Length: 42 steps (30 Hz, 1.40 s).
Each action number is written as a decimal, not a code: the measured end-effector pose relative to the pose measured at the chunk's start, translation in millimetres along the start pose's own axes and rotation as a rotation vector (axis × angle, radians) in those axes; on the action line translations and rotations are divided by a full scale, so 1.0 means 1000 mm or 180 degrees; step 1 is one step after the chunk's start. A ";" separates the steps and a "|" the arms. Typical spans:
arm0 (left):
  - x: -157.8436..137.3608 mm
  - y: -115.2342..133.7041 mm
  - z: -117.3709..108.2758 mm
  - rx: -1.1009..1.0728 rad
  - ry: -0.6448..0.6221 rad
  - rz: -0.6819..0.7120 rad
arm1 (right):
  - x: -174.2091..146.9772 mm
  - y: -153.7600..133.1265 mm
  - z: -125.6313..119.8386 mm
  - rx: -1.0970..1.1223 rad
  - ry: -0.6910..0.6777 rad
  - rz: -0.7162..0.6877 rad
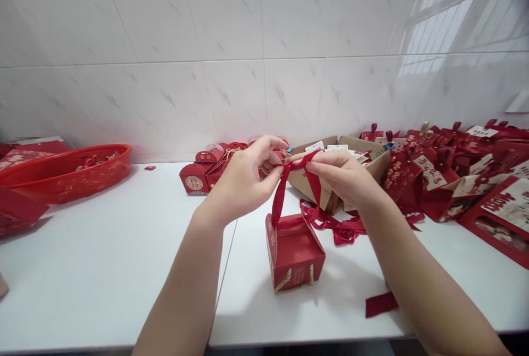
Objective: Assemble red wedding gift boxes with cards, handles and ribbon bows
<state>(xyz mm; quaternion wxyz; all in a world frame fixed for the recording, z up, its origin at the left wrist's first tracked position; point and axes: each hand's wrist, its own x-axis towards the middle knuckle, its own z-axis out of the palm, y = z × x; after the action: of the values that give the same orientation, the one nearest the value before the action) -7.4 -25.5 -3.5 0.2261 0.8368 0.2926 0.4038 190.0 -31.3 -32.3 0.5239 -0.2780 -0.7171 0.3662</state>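
Note:
A small red gift box with gold cord on its near side rests on the white table. From its top a dark red ribbon runs up in a loop to both hands. My left hand is closed, thumb and fingertips pinching the ribbon above the box. Close beside it, my right hand pinches the same ribbon from the right. The fingertips of the two hands nearly meet, and the ribbon's crossing between them is partly hidden. Behind the box lies a tangle of loose red ribbons.
At the back stand several red boxes and a cardboard carton holding cards. Many red gift boxes are piled at right. A red plastic basin is at left. A cut ribbon piece lies near the front edge.

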 end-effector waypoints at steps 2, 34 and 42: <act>-0.004 0.000 0.001 0.0205 0.0107 0.0139 | -0.004 0.003 0.002 0.0483 0.0210 0.0291; -0.152 -0.099 -0.022 0.1404 -0.0048 -0.1901 | -0.153 0.072 -0.029 -0.3164 0.1653 0.1813; -0.134 -0.076 -0.004 0.1493 0.0619 -0.1296 | -0.141 0.050 -0.030 -0.3114 0.1734 0.0762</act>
<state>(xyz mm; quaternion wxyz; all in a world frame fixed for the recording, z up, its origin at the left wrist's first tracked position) -101.3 -59.4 -120.8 0.0742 0.7479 0.5592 0.3499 261.1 -105.9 -145.5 0.4550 -0.6517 -0.6057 -0.0364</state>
